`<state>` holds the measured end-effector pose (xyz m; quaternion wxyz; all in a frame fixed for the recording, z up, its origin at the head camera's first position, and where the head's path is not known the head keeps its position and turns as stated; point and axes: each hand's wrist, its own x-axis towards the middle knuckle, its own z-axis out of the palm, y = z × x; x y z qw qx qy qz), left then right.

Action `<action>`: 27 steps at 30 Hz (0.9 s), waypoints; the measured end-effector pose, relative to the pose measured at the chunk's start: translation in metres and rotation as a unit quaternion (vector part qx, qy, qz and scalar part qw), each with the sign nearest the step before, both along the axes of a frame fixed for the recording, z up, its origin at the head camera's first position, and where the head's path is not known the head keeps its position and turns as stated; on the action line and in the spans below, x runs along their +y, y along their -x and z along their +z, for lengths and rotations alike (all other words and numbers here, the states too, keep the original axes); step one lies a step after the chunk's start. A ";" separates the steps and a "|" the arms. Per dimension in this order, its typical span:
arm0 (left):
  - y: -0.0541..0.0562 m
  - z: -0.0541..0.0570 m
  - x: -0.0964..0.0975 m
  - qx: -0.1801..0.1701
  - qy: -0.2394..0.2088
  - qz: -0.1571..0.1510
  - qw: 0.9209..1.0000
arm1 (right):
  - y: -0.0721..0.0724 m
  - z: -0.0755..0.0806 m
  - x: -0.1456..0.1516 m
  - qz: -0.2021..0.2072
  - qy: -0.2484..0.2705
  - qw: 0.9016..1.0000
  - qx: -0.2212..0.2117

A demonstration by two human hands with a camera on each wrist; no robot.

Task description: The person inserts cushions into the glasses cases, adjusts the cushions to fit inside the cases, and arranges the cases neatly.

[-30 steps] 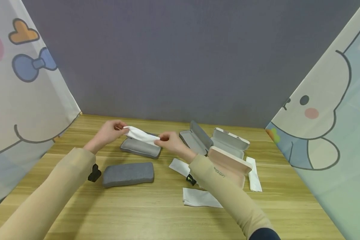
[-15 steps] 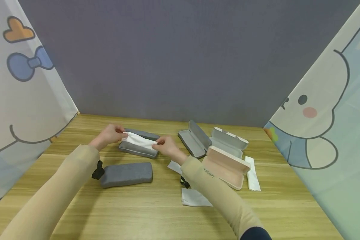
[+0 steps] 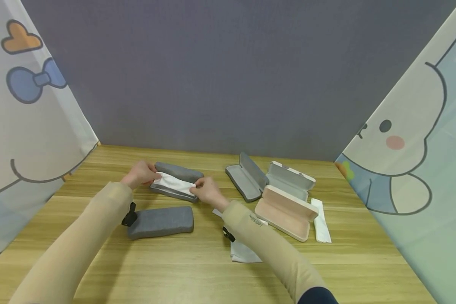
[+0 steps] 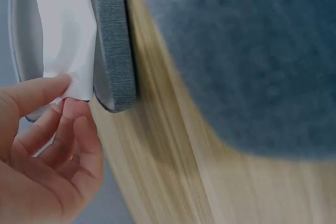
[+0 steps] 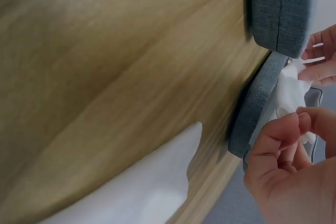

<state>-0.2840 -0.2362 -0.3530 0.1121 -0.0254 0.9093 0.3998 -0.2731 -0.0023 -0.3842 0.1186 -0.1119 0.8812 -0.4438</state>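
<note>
A folded white cloth [image 3: 172, 183] stretches between my two hands, over the lower half of an open grey glasses case [image 3: 180, 172] at the back left. My left hand [image 3: 139, 173] pinches its left end; in the left wrist view the thumb lies on top of the cloth [image 4: 65, 30] with fingers beneath. At the other end, my right hand [image 3: 209, 192] pinches the cloth between thumb and fingertips, close to the case's right edge. Part of the case's interior is hidden under the cloth. Nearer to me lies a closed grey glasses case [image 3: 161, 221].
Right of my hands stand an open grey case [image 3: 247, 179], an open white case [image 3: 290, 181] and an open pink case [image 3: 285, 213]. White cloths lie beyond the pink case [image 3: 321, 221] and partly under my right forearm [image 3: 245, 252]. A grey panel [image 3: 220, 76] rises behind the table.
Both hands have lowered the white cloth from above the open grey case down to its lower half. The closed case and the other open cases have stayed in place.
</note>
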 end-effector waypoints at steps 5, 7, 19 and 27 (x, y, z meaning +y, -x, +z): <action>0.003 -0.005 0.002 0.001 0.062 -0.024 0.998 | -0.001 -0.001 -0.002 -0.002 -0.030 1.000 -0.007; 0.004 -0.006 0.003 -0.002 0.079 -0.027 0.996 | -0.002 -0.002 -0.002 -0.005 -0.034 0.999 -0.012; 0.003 -0.007 0.008 -0.019 0.110 0.004 0.994 | 0.001 -0.009 -0.005 -0.022 -0.053 0.998 -0.031; 0.003 -0.008 0.008 -0.010 0.117 -0.014 0.993 | 0.001 -0.013 -0.002 -0.027 -0.042 0.998 -0.036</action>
